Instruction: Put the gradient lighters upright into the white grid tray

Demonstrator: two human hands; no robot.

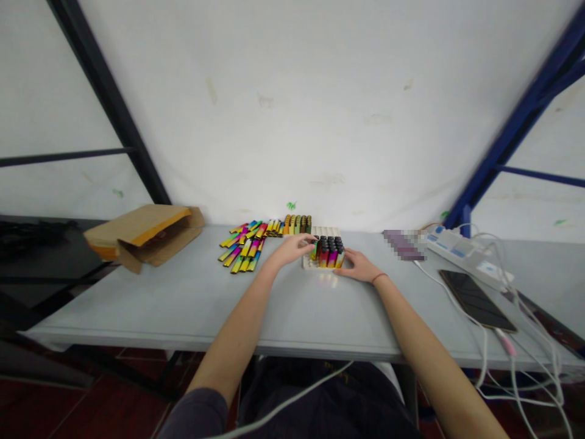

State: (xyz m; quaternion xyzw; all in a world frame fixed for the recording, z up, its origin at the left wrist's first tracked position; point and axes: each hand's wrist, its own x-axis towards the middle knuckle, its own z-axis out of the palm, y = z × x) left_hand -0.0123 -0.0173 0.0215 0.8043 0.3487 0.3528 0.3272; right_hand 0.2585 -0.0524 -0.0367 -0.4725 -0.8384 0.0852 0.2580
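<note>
Two bare hands work at a pale tray (pixel 308 265) near the middle of the bench (pixel 183 311). Tray holds a block of upright lighters (pixel 329 257), black tops uppermost, bodies in shiny red, pink and yellow; the block stands between the hands, and pale slots of the tray show behind it

Left hand (pixel 291 247): at the left side of the block, fingers bent over the tray, thumb and forefinger beside a green-and-yellow piece (pixel 314 251). Grip: cannot tell whether it pinches that piece or only touches it; too small to make out

Right hand (pixel 361 266): against the right end of the block, thumb low at the front corner, fingers farther back. Grip: thumb and fingers spread apart. Red band (pixel 380 277) at the wrist

Left of the tray: loose metallic pieces (pixel 247 249) lying flat in a heap; behind the left hand, a group of upright yellowish pieces (pixel 297 224) near the wall (pixel 292 122). Far left: cardboard box (pixel 144 228) on its side, open end facing right

Right of the hands: dark phone (pixel 478 300) lying flat, white power strip (pixel 470 256) beyond it, white cables (pixel 450 289) running around both
</note>
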